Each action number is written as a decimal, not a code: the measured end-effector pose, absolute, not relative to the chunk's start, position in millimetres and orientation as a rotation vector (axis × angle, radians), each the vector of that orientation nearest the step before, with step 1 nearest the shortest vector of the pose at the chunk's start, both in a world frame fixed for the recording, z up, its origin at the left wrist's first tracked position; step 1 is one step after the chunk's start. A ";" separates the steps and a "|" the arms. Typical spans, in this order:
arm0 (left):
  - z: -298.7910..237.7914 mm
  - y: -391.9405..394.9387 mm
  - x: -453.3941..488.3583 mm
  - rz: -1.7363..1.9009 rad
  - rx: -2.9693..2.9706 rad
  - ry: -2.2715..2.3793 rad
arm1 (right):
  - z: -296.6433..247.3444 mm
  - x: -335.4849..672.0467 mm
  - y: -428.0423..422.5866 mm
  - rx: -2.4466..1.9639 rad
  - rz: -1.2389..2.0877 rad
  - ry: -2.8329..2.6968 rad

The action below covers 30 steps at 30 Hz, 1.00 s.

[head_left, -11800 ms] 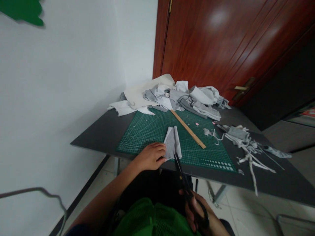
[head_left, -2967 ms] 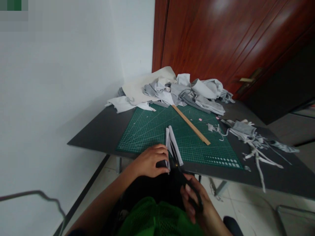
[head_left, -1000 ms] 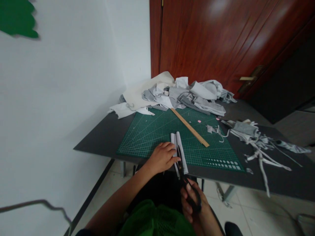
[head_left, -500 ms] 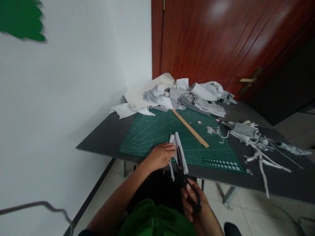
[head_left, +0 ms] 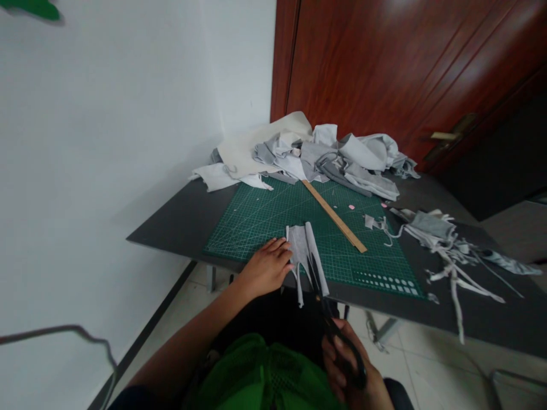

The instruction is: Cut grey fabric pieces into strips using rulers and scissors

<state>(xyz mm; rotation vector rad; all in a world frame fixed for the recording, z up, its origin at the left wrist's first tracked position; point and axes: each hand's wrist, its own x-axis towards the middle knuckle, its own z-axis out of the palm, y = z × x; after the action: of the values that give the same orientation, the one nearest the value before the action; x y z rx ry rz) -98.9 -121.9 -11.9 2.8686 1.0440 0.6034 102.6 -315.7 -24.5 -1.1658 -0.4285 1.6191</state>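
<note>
A pale grey piece of cloth (head_left: pixel 298 239) lies at the front of the green cutting mat (head_left: pixel 256 216), with a rolled right edge and strips hanging past the table edge. My left hand (head_left: pixel 267 267) lies flat at the cloth's left edge, fingers stretched out and fingertips touching it. In my right hand (head_left: pixel 354 370) is a pair of black scissors (head_left: pixel 327 310), fingers wrapped round the handles below the table edge. The blades point away from me, beside the rolled right part of the cloth.
A wooden ruler (head_left: pixel 335 216) lies slantwise on the mat. Grey and white fabric (head_left: pixel 290 151) is heaped at the back by the door (head_left: pixel 363 68). Cloth scraps and strips (head_left: pixel 444 245) cover part of the dark table (head_left: pixel 166 219) at the right. A white wall (head_left: pixel 128 114) borders the left.
My left hand has slid left, so the cloth now lies wider and more exposed. My right hand and the scissors have moved slightly back towards me and right. The view has shifted a little.
</note>
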 end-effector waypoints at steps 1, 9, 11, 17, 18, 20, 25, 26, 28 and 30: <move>-11.2 -121.9 -98.6 0.607 2.871 1.043 | -22.0 106.9 -318.0 -1.180 1.634 -0.441; -15.8 -122.8 -96.5 0.626 2.866 1.073 | -25.9 142.8 -341.5 -1.270 1.796 -0.539; -15.7 -122.8 -97.7 0.614 2.869 1.051 | -24.8 141.4 -342.1 -1.284 1.809 -0.566; -17.5 -122.7 -102.4 0.602 2.895 1.003 | -11.5 115.2 -325.4 -1.393 1.665 -0.584; -18.3 -122.6 -102.9 0.606 2.893 1.003 | -11.5 111.8 -321.5 -1.402 1.646 -0.608; -19.5 -122.5 -103.3 0.615 2.890 0.997 | -13.6 107.4 -313.6 -1.400 1.635 -0.662; -20.6 -122.0 -103.1 0.655 2.868 0.990 | -17.2 101.5 -298.2 -1.399 1.610 -0.740; -20.8 -122.0 -103.0 0.660 2.861 0.988 | -16.7 100.4 -296.2 -1.398 1.603 -0.747; -21.0 -122.0 -102.9 0.664 2.849 0.983 | -15.3 98.4 -293.3 -1.404 1.595 -0.771; -20.9 -122.1 -102.9 0.665 2.835 0.980 | -14.0 97.1 -291.8 -1.416 1.591 -0.799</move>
<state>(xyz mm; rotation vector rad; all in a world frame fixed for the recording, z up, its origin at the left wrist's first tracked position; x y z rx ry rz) -102.9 -122.1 -20.9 2.8355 0.9804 0.6647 97.1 -291.8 -14.0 -1.4158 -0.7995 1.5914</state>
